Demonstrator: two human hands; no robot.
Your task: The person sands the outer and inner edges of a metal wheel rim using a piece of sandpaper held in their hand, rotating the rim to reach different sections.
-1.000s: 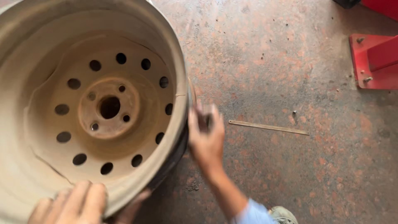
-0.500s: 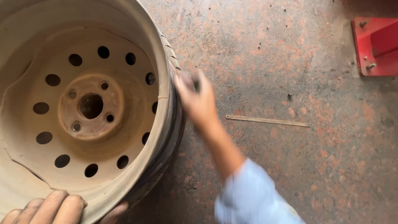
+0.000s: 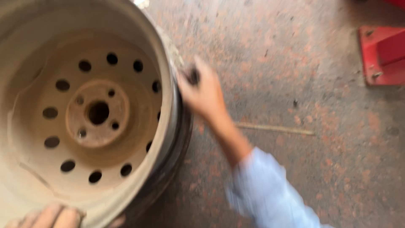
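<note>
We steady a heavy, rigid steel rim point(image 3: 84, 114) on the floor point(image 3: 295, 177): left hand point(image 3: 55, 217) gripping its near edge, right hand point(image 3: 202, 95) closed on something small and dark at its right edge.

- Wheel rim point(image 3: 84, 105): dusty cream, rust-brown hub, ring of dark round holes.
- Tyre point(image 3: 179, 143): black.
- Floor point(image 3: 295, 177): grey, mottled with reddish-brown speckles.
- Metal base point(image 3: 382, 55): bright red.
- Sleeve point(image 3: 270, 194): pale blue.
- Stick point(image 3: 274, 128): tan.
</note>
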